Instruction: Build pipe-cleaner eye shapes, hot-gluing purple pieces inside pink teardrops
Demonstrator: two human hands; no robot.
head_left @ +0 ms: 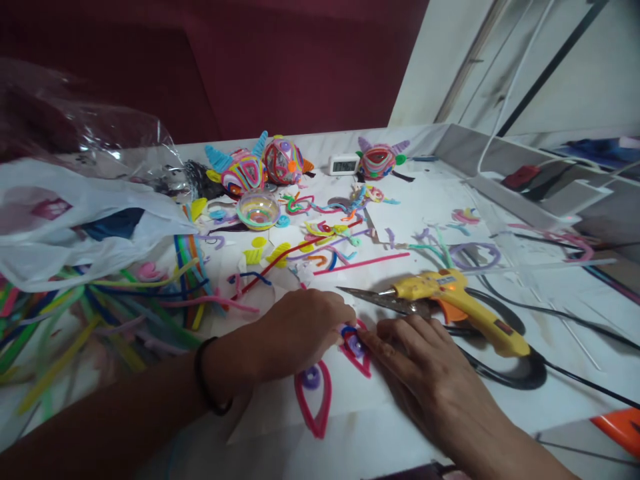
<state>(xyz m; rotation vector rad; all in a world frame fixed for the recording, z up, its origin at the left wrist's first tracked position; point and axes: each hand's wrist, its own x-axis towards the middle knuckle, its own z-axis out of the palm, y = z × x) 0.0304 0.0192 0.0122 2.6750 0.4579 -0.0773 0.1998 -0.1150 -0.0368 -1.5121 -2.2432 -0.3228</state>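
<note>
My left hand [300, 330], with a dark band at the wrist, has its fingers pressed together at the upper left edge of a small pink loop piece [369, 363] with a blue and purple coil in it. From the right, my right hand [417, 353] touches the same piece with its index fingertip, the other fingers curled beside it. A second pink teardrop loop [327, 407] with a purple coil [311, 378] lies on white paper just below my left hand. The left fingertips are partly hidden.
Beyond my right hand lie a yellow glue gun [475, 313] and large scissors [530, 373]. Loose fuzzy sticks [75, 313] and a plastic bag [90, 213] are at left. Decorated balls [377, 163], a clear bowl [259, 211] and a small digital display [344, 165] stand at the back.
</note>
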